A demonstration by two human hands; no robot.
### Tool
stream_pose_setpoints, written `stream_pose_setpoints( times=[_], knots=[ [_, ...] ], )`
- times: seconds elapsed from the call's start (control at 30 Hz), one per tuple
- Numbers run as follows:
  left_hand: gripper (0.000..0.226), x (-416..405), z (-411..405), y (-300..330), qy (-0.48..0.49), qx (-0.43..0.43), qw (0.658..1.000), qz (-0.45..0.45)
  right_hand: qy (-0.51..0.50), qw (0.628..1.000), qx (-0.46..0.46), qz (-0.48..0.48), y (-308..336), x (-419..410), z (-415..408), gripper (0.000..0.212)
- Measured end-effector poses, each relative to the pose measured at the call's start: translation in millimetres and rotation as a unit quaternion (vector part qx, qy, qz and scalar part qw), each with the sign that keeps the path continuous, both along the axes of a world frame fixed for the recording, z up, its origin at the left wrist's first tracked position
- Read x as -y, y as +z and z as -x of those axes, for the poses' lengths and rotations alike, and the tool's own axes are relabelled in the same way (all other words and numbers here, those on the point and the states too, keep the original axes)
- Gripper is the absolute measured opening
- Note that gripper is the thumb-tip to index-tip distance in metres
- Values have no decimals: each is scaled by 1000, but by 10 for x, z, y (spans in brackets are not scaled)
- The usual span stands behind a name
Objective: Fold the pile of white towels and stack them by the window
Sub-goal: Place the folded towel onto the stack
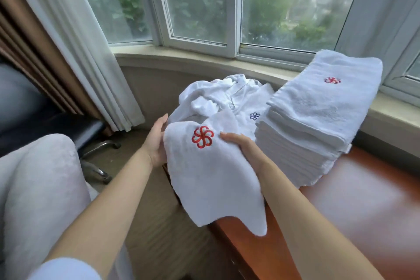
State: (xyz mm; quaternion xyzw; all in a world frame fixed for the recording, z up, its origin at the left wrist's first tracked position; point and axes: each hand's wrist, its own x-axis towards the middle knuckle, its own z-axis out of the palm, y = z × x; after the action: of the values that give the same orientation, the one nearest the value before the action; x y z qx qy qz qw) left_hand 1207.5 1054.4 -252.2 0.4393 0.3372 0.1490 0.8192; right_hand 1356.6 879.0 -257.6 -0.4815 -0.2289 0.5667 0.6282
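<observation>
Holding a white terry towel up between both hands, soft and nubby, folded into a rough slab with a rounded top and two limp corners drooping at 6 o'clock. Showing a red embroidered pinwheel emblem near the towel's upper edge. Hanging in the air above the near end of a glossy reddish-brown wooden tabletop, at 8 o'clock from the folded stack.

Gripping the towel's 9 o'clock edge with the left hand, palm turned inward, fingers hidden behind the cloth. Clasping the 3 o'clock edge with the right hand, thumb lying over the front face, the other fingers tucked out of sight beneath.

Sitting at 2 o'clock from the held towel, a tall stack of folded towels, flat, square-edged, many thin layers showing along its side, the top one bearing the same red emblem, resting on the tabletop against the pale stone windowsill. Lying at 12 o'clock, just behind the hands, a crumpled heap of unfolded white towels, one carrying a blue emblem.

Framing the scene at 10 o'clock, pleated sheer white and brown curtains.
</observation>
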Motion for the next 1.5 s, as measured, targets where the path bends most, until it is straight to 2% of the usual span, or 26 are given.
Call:
stream_pose_setpoints(
  times=[0.07,0.13,0.23,0.33,0.37,0.47,0.57,0.7,0.77,0.8,0.87,0.93,1.0,1.03,1.07,1.13,1.27,1.4,1.5],
  knots=[
    [63,-314,-228,-68,-59,11,998,14,-25,1000,-11,-2,-8,-169,-21,34],
    [60,-674,-491,-158,-121,-7,992,-42,-69,997,16,27,-8,-375,-69,31],
    [36,-1035,-856,-112,-181,-33,975,-126,-162,983,12,83,5,-673,-169,41],
    [30,-1252,-1188,53,-263,-67,957,-103,-252,966,-11,56,-4,-896,-343,53],
    [27,-1309,-1306,82,-293,-69,946,-121,-275,960,-6,56,1,-951,-390,54],
    [17,-1448,-1713,153,-344,-39,922,-172,-344,937,27,63,22,-1119,-581,35],
    [35,-1587,-2150,155,-379,-25,905,-190,-405,910,63,56,20,-1315,-836,22],
    [29,-1739,-2611,83,-351,-23,927,-133,-466,882,41,57,-43,-1486,-1224,25],
    [18,-1780,-2809,49,-361,-36,925,-114,-500,859,20,113,-87,-1583,-1383,36],
    [12,-1797,-2921,26,-368,-49,920,-128,-521,840,18,153,-141,-1647,-1464,37],
    [21,-1841,-3163,-39,-371,-74,911,-163,-555,806,26,205,-239,-1789,-1581,30],
    [25,-1888,-3364,-93,-395,-107,894,-182,-575,787,50,218,-341,-1908,-1696,27],
    [6,-1971,-3546,-136,-434,-155,873,-160,-596,767,71,229,-350,-1985,-1815,27],
    [10,-2025,-3629,-135,-453,-182,860,-148,-613,752,73,231,-334,-2009,-1877,32],
    [25,-2093,-3720,-162,-476,-204,845,-137,-628,740,72,231,-324,-2029,-1936,37],
    [42,-2216,-3901,-232,-513,-219,823,-110,-654,717,75,229,-304,-2070,-2034,37],
    [12,-2279,-4155,-281,-524,-139,834,-96,-682,688,105,225,-278,-2158,-2212,23],
    [18,-2211,-4408,-338,-527,-67,841,-98,-715,652,157,197,-309,-2198,-2399,32],
    [25,-2126,-4720,-441,-472,-13,874,-113,-737,625,171,193,-442,-2132,-2675,37]
  ],
)
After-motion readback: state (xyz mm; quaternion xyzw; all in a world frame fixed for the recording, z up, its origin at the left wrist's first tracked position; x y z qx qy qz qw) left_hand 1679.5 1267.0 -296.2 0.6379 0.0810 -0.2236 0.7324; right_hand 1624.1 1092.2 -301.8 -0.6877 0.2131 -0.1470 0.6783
